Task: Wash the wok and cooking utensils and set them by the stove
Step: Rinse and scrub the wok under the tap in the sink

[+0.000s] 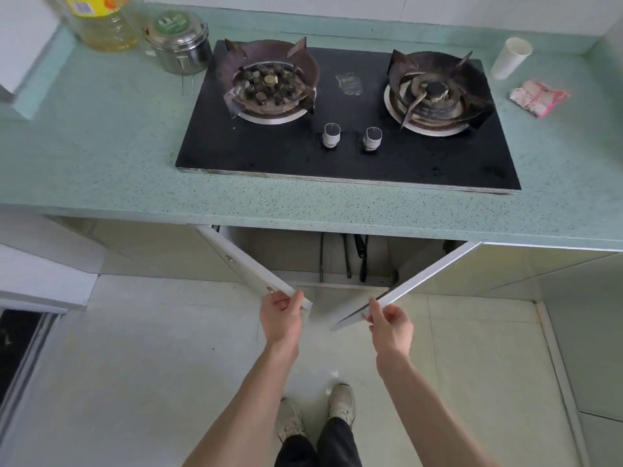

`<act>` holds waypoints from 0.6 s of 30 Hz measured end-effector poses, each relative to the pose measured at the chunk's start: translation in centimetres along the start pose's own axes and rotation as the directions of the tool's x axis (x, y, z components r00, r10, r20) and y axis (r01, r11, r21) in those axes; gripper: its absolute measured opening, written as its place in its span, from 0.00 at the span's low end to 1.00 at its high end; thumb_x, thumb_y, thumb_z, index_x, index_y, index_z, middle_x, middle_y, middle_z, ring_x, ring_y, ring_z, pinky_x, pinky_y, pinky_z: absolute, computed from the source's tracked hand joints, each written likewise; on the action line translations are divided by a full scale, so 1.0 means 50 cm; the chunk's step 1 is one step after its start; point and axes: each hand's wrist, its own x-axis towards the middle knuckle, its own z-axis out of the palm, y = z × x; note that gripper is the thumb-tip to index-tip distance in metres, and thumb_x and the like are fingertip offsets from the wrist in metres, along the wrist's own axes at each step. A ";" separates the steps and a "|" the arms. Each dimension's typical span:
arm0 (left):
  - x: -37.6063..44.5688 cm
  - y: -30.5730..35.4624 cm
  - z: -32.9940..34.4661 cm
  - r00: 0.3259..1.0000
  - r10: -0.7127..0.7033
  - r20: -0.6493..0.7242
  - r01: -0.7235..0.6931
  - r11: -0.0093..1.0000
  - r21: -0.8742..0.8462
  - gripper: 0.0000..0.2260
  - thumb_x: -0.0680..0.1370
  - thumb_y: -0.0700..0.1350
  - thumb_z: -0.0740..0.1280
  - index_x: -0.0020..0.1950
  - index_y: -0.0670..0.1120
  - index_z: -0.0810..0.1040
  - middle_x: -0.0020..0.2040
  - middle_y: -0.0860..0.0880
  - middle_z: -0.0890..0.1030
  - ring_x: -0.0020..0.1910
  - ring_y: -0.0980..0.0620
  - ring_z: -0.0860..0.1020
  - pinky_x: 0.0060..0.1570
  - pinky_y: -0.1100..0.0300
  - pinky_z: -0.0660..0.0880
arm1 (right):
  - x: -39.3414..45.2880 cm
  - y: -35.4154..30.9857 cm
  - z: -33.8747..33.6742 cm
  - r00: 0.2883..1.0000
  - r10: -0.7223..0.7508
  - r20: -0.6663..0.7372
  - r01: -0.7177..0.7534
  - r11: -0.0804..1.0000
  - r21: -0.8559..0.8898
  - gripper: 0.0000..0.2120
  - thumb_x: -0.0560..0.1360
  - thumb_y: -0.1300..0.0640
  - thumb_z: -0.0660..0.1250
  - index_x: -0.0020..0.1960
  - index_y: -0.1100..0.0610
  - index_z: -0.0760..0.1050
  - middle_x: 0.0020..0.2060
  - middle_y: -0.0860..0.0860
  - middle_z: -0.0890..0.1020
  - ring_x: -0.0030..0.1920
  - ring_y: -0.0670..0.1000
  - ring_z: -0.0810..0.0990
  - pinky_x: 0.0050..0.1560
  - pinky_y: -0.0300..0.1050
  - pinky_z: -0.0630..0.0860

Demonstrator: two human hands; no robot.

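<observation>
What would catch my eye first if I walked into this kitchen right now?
Probably the black two-burner gas stove, set into the green speckled counter. Just below it, the person's left hand and right hand each grip the edge of a cabinet door, left door and right door, both swung open.

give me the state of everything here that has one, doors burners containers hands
left white cabinet door: open, left hand grips its edge
right white cabinet door: open, right hand pinches its edge
two gas burners: unlit, bare
steel canister: lidded
white cup: lying tilted
</observation>
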 end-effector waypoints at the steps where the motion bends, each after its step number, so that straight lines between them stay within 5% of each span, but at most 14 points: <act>1: -0.008 0.002 -0.016 1.000 0.014 0.006 -0.014 0.999 0.048 0.07 0.75 0.39 0.73 0.49 0.40 0.76 0.42 0.44 0.82 0.38 0.50 0.80 0.38 0.62 0.75 | -0.005 0.003 -0.015 1.000 -0.008 -0.002 0.008 0.999 -0.045 0.13 0.77 0.49 0.72 0.48 0.59 0.78 0.42 0.55 0.86 0.43 0.55 0.82 0.44 0.48 0.77; 7: -0.044 -0.004 -0.135 0.994 0.101 0.048 -0.111 0.929 0.354 0.08 0.78 0.39 0.68 0.52 0.38 0.72 0.39 0.48 0.75 0.36 0.50 0.74 0.28 0.66 0.68 | -0.027 0.009 -0.091 0.998 -0.062 0.032 0.069 0.952 -0.300 0.12 0.77 0.53 0.70 0.47 0.63 0.80 0.37 0.55 0.83 0.39 0.56 0.79 0.41 0.48 0.77; 10: -0.045 -0.003 -0.206 0.985 0.143 0.095 -0.172 0.845 0.506 0.06 0.80 0.39 0.65 0.53 0.42 0.69 0.40 0.48 0.75 0.37 0.49 0.75 0.34 0.57 0.70 | -0.028 0.013 -0.121 0.996 -0.067 0.050 0.082 0.907 -0.413 0.11 0.77 0.56 0.68 0.42 0.63 0.79 0.34 0.55 0.80 0.38 0.58 0.77 0.38 0.45 0.72; 13: -0.029 -0.011 -0.272 0.970 0.213 0.120 -0.238 0.717 0.655 0.15 0.80 0.38 0.64 0.65 0.45 0.65 0.46 0.42 0.78 0.45 0.41 0.78 0.44 0.49 0.75 | -0.026 0.018 -0.156 0.997 -0.067 0.047 0.082 0.857 -0.508 0.10 0.77 0.59 0.68 0.39 0.61 0.77 0.35 0.57 0.79 0.40 0.58 0.77 0.41 0.46 0.72; 18: -0.021 0.000 -0.345 0.961 0.257 0.100 -0.227 0.533 0.815 0.27 0.80 0.34 0.60 0.78 0.47 0.61 0.62 0.40 0.74 0.58 0.36 0.77 0.54 0.48 0.74 | -0.038 0.030 -0.205 0.992 -0.127 -0.007 0.092 0.756 -0.648 0.10 0.81 0.60 0.62 0.55 0.66 0.78 0.50 0.65 0.83 0.43 0.61 0.76 0.43 0.48 0.70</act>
